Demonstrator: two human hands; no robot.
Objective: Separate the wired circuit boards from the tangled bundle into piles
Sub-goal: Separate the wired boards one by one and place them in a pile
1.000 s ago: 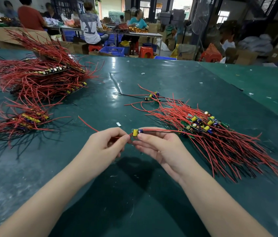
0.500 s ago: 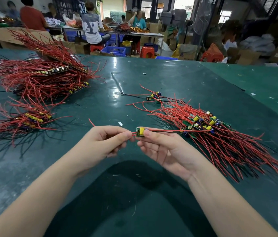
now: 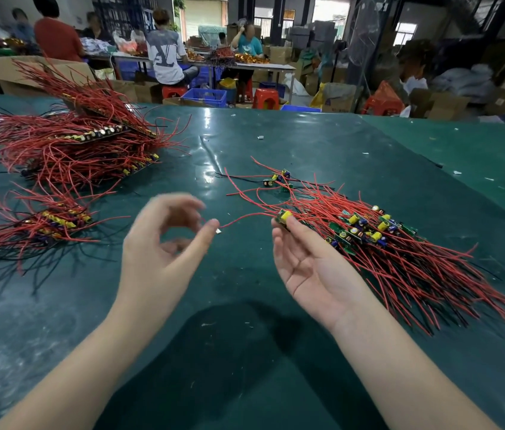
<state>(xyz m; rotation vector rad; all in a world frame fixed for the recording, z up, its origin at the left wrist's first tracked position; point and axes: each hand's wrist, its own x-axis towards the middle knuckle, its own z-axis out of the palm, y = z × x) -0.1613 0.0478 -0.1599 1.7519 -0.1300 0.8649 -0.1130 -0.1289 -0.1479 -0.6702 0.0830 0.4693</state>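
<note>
Both bare forearms reach forward from the lower corners of the view and converge toward the middle. The left hand (image 3: 164, 252) is raised with its back toward the camera; the fingers (image 3: 179, 201) are blurred and curve over toward the extended thumb, forming an open ring with a gap at the tips. Whether the thumb tip touches anything cannot be told. The right hand (image 3: 310, 259) is turned palm up, the wrist slightly bent. Its thumb and forefinger tips pinch a small green circuit board with a yellow capacitor (image 3: 284, 217), while the remaining fingers lie loosely extended.
</note>
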